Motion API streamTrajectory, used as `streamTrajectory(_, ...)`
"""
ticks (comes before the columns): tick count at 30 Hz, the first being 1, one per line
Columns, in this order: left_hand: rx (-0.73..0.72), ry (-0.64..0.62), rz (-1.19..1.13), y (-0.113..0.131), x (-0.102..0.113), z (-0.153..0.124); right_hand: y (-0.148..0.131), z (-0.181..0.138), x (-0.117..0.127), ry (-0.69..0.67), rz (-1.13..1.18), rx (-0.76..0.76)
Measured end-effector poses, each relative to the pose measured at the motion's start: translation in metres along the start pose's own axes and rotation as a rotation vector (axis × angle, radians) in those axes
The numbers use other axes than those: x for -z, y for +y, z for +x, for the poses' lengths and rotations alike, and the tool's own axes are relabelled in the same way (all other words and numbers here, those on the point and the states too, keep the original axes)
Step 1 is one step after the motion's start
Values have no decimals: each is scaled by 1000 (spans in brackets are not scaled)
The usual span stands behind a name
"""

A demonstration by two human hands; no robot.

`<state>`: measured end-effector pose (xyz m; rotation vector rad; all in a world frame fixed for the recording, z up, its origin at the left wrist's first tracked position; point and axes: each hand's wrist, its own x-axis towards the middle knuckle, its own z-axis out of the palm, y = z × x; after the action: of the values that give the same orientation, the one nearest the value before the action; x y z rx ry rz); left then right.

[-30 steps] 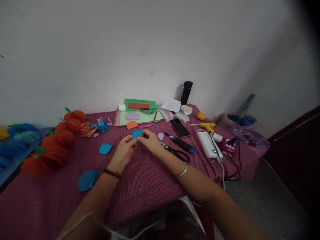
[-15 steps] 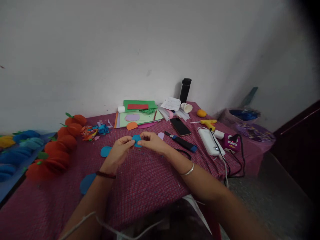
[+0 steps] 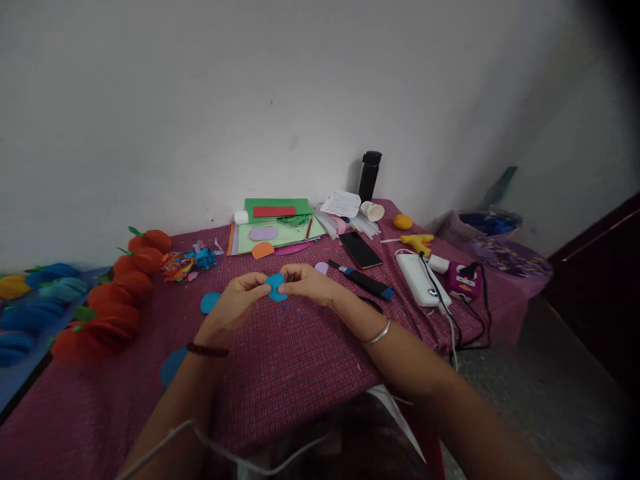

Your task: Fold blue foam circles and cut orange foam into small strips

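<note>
A small blue paper circle is pinched between both hands above the middle of the table. My left hand grips its left edge with thumb and fingers closed. On its right side my right hand holds it in the same way. Left of my left hand lies another blue paper circle. A larger blue paper piece rests nearer the front, partly hidden by my left forearm. Behind my hands is a half-round orange paper piece.
Orange paper pumpkins line the left side, beside paper scraps. Coloured sheets lie at the back near a black bottle. To the right are a phone, a yellow glue gun, a white power bank and cables.
The blue circle has turned a little in my fingers and shows more of its face. Both hands keep their pinch on it; the camera view has shifted slightly.
</note>
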<state>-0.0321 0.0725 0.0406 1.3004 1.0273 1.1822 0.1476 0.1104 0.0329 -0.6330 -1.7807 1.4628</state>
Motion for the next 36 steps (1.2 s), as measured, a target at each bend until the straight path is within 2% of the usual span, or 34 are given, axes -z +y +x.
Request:
streamTrajectory(3, -63, 145, 33, -7, -10, 5, 8, 6, -2, 239, -138, 40)
streamTrajectory(5, -82, 209, 37, -14, -18, 6, 11, 8, -4, 340, -227, 55)
streamTrajectory(10, -97, 313, 85, -20, -36, 1, 9, 4, -9, 447, -379, 68)
streamTrajectory(15, -167, 405, 208, -16, -46, -5, 4, 0, -15, 497, -399, 63)
streamTrajectory(19, -172, 389, 216, -12, -38, -3, 7, 3, -15, 451, -293, 36)
streamTrajectory(21, -139, 309, 178, -9, -30, -1, 8, 4, -11, 368, -193, 13)
streamTrajectory(25, -52, 73, 49, -2, -16, -2, 5, 1, -2, 107, 29, -43)
streamTrajectory(29, -3, -52, -38, -3, -12, -6, -1, -5, 0, -54, 141, -61)
streamTrajectory(33, 11, -75, -36, -5, -11, -7, -3, -6, -2, -68, 139, -44)
streamTrajectory(36, -22, -18, 30, -4, -13, -5, -1, -2, -2, 81, -130, -5)
